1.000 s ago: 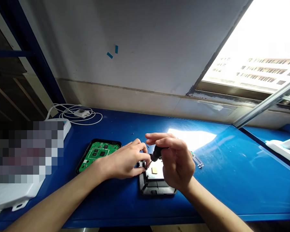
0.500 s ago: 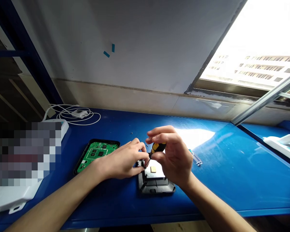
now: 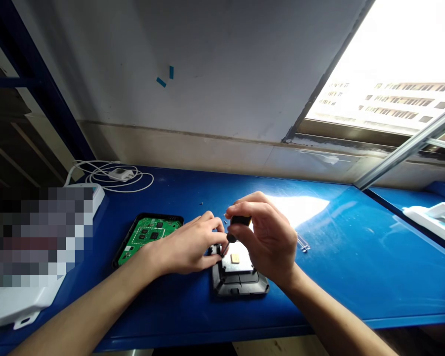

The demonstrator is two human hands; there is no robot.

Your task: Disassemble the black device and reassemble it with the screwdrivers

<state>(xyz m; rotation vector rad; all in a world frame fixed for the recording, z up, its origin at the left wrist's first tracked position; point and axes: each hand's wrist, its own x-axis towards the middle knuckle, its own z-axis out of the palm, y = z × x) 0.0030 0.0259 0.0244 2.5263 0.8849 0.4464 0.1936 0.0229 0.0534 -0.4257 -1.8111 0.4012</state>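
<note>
My right hand (image 3: 272,240) is closed round the dark handle of a screwdriver (image 3: 241,220), its shaft slanting down to the left. The tip meets the upper left part of a black plastic housing (image 3: 241,288), beside a silvery metal plate (image 3: 243,267) with a square yellowish pad (image 3: 235,258). At the housing's left edge, my left hand (image 3: 193,244) keeps bent fingers and thumb round the corner by the screwdriver tip. Its fingertips partly hide that corner. Behind my left wrist lies a green circuit board (image 3: 144,236) in a black shell, partly covered by the arm.
A white cable with an adapter (image 3: 121,174) is coiled at the back left. Tiny screws (image 3: 201,203) lie on the blue table (image 3: 356,277) behind my hands. Clear thin rods (image 3: 303,243) rest right of my right hand. A white device (image 3: 40,299) stands at the left edge.
My right hand's fingers have curled tighter round the screwdriver handle and turned it, so the yellow part faces away. My left hand and the housing stay in place.
</note>
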